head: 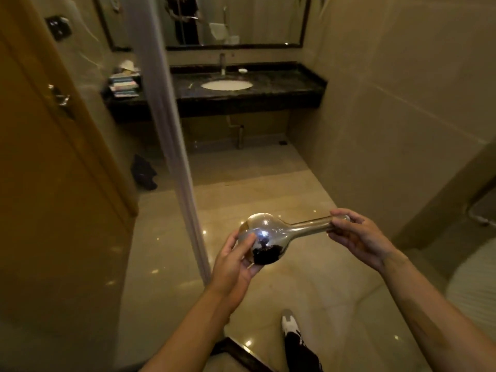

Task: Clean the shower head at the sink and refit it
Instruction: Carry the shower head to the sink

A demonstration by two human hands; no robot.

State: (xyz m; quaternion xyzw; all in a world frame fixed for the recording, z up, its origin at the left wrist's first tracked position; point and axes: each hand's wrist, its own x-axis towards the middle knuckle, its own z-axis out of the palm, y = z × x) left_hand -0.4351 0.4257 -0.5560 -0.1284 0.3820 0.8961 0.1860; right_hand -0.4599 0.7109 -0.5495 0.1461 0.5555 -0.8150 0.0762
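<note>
While both hands carry the chrome shower head (271, 237), left fingers (248, 241) cupping bulb, right fingers (346, 214) pinching handle; keep level toward sink (226, 85) at 12 o'clock.

shower head (271, 237): chrome, round bulb with straight handle | detached, held level in mid-air, bulb cupped at one end, handle tip pinched at the other | sink (226, 85): white oval basin, set in the dark countertop near its back edge, well apart

The shower head (271, 234) is mirror-bright chrome; the floor (308, 285) is glossy polished stone.
</note>
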